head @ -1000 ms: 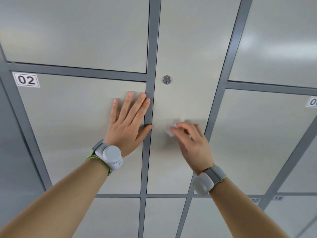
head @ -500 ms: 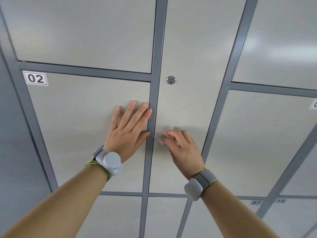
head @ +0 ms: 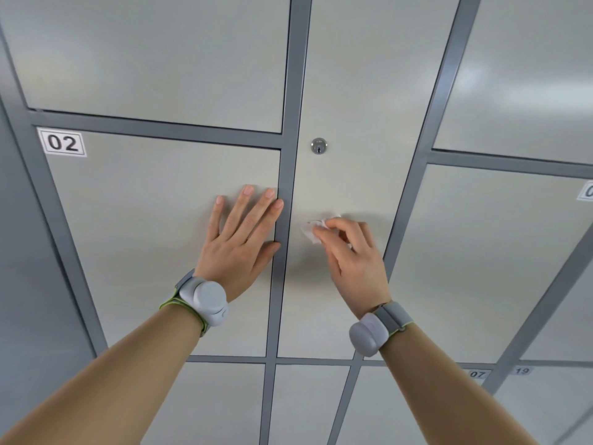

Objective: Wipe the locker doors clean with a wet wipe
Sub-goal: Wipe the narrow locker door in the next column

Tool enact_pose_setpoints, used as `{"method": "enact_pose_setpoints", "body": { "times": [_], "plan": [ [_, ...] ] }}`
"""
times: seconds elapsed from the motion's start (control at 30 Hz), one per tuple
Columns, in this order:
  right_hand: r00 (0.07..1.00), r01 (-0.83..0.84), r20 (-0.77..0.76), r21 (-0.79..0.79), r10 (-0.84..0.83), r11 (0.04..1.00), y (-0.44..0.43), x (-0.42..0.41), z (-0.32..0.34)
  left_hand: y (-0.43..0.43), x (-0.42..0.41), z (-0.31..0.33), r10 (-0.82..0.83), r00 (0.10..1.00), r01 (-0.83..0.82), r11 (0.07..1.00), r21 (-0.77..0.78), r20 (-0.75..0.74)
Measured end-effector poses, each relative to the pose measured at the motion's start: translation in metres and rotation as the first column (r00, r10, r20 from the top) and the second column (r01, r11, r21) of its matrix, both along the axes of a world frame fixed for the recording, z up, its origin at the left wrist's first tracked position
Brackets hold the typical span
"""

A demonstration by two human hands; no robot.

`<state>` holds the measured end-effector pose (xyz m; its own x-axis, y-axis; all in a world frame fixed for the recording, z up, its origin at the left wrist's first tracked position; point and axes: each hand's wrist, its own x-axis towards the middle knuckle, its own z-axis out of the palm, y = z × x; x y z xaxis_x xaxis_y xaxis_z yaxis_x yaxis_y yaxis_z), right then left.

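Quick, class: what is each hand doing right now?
Left hand: open, flat on the locker door marked 02.
Right hand: closed, pinching the wet wipe.

The middle door point(head: 353, 101) shows bare panel above the right hand point(head: 356, 255), up to the round lock point(head: 319, 145) near the door's left edge. To the right of that hand the panel runs bare to the right strip point(head: 414, 187) of the grey frame. Leftward the way is tight: the wipe point(head: 308, 232), pinched in the fingertips, lies just beside the central strip point(head: 290, 123). The left hand point(head: 239, 242) lies flat on door 02 point(head: 144, 236), its forefinger and thumb reaching that strip. Left of it door 02 is bare panel. Below, the forearms point(head: 449, 380) cross the lower panels.
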<state>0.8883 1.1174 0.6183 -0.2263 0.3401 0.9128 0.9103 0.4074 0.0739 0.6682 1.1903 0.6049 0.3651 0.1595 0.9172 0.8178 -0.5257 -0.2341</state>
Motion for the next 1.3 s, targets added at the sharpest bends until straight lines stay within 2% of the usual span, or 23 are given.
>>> {"method": "enact_pose_setpoints", "body": {
  "times": [0.17,0.43,0.57,0.63,0.93,1.07,1.3],
  "plan": [
    [0.999,0.008,0.048,-0.008,-0.008,1.000,0.000,-0.005,-0.015,0.000,0.001,0.000,0.005,1.000,-0.005,1.000,0.003,-0.005],
    [0.967,-0.043,0.248,-0.079,0.061,0.996,-0.003,-0.010,-0.061,0.000,0.001,-0.001,0.010,1.000,-0.010,1.000,-0.002,-0.007],
    [0.952,-0.039,0.296,-0.135,0.078,0.990,-0.003,-0.007,-0.068,0.000,0.001,-0.001,0.007,1.000,-0.007,1.000,0.001,-0.006],
    [0.956,-0.049,0.280,-0.141,0.088,0.989,-0.003,-0.005,-0.063,-0.001,0.001,-0.002,0.005,1.000,-0.005,1.000,-0.005,-0.008],
    [0.999,-0.004,-0.044,-0.021,0.003,1.000,-0.006,0.009,-0.020,-0.002,0.005,-0.002,-0.013,1.000,0.013,1.000,-0.012,0.016],
    [1.000,0.011,-0.008,-0.030,-0.012,0.999,-0.006,0.005,-0.029,-0.002,0.005,-0.001,-0.014,1.000,0.014,1.000,-0.011,0.021],
    [0.981,0.002,0.193,-0.083,0.014,0.997,-0.006,0.002,-0.075,-0.003,0.009,-0.003,-0.011,1.000,0.012,0.999,-0.031,0.027]
  ]
}}
